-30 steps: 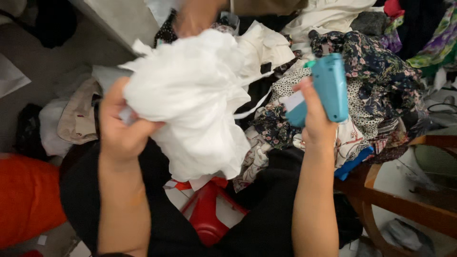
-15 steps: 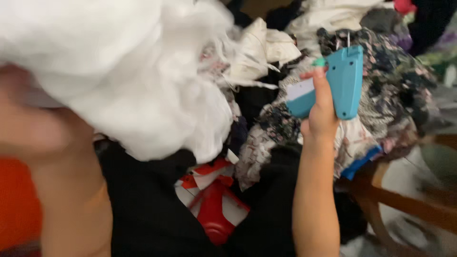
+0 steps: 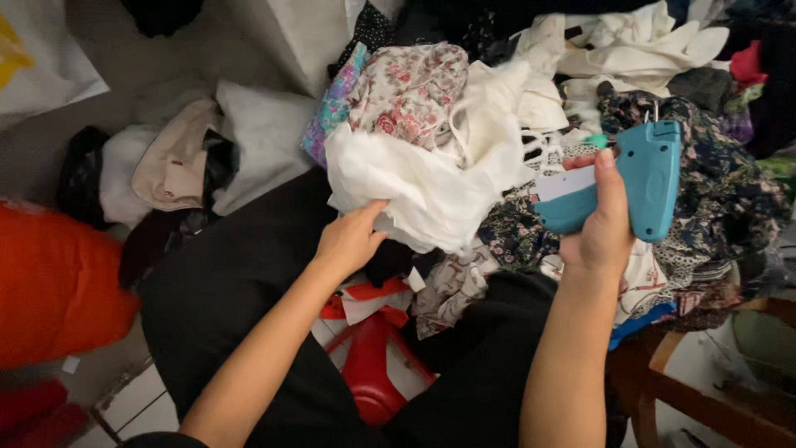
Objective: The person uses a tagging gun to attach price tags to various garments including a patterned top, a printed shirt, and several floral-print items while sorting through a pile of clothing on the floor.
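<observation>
Over the heaped clothes pile (image 3: 663, 75), you've lowered the white garment (image 3: 423, 178), your left hand (image 3: 348, 241) now pinching its near edge, while your right hand (image 3: 599, 232) stays wrapped around the teal tagging gun (image 3: 638, 178).

crumpled white garment (image 3: 431, 178), upright teal tagging gun (image 3: 638, 178)

White label (image 3: 565, 184) on teal tagging gun (image 3: 638, 178)
</observation>
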